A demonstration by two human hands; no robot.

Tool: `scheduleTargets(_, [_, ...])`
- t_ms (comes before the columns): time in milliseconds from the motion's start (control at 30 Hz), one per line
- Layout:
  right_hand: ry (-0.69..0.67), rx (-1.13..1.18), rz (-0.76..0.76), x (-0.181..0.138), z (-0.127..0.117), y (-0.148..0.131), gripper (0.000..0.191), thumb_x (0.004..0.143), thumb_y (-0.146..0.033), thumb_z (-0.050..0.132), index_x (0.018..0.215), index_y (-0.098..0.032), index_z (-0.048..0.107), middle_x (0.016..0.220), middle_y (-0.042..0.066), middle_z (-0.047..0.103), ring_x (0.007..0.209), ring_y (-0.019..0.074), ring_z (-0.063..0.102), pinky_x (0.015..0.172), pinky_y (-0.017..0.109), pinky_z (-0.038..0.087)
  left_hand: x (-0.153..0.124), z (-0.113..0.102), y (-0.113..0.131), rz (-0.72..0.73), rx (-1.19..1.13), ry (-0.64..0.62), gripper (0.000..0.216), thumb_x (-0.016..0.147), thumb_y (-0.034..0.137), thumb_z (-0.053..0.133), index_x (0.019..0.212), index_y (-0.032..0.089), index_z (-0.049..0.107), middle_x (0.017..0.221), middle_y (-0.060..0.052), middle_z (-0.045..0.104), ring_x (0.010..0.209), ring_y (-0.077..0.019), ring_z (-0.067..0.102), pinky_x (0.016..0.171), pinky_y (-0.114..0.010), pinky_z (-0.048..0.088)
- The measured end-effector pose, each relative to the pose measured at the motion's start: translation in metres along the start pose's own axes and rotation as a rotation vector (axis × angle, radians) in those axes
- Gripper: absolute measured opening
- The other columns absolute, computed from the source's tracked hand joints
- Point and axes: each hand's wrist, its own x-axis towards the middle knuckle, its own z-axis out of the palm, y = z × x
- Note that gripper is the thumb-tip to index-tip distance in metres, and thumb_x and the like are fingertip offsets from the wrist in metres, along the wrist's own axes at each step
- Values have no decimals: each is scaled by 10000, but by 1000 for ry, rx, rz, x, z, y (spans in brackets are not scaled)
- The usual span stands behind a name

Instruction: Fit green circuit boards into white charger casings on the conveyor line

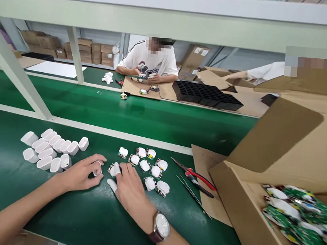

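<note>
My left hand [84,171] is curled, thumb and fingers brought together, and a small white rim shows among the fingers; what it belongs to is not clear. White covers sit on the thumb and a fingertip of my right hand [131,186]. Those fingers are bent around a small circuit board [111,169] at the table surface, partly hidden by them. Right of it lie several similar white-topped circuit boards [144,166] in loose rows. Beyond my left hand several white oval plastic casings [47,153] stand or lie grouped together.
Red-and-black pliers [195,178] and metal tweezers [194,196] lie right of the boards. A cardboard box [239,204] full of green circuit boards [300,212] stands at right. Across the green belt [152,118], a co-worker [153,63] handles parts beside black trays [206,95].
</note>
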Motion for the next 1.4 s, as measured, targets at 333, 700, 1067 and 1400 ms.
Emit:
scheduleTargets(333, [-90,56,28,-7,30,-11,296,968,-108,627,1257,-124,689,1616,228,466,1484,397,438,1204,596,384,-4,25,-11,22,-25,129,75,1026,192,585,964,216,619,1284,-137,611,801,-145,622,752,-304,539])
scheduleTargets(700, [-6,-42,-34,-2,19,-6,493,934,-38,556,1427,-50,577,1434,241,611,1219,353,589,1051,508,521,-6,24,-11,11,-66,172,72,1031,202,618,961,209,633,1261,-110,607,916,-164,676,849,-304,547])
scheduleTargets(1067, [72,78,-76,-2,12,3,428,989,-58,464,1409,-39,547,1396,239,600,1208,347,571,1034,530,568,-15,24,-16,-129,-149,196,490,943,331,776,1334,254,492,1379,-125,587,1299,-278,616,1098,-446,532])
scheduleTargets(1400, [186,201,-134,1,16,14,593,926,-29,526,1513,-89,467,1493,218,562,1374,361,523,1116,563,531,-14,17,-14,-217,-171,100,588,979,255,693,1500,293,423,1405,-108,597,1298,-293,630,1128,-488,537])
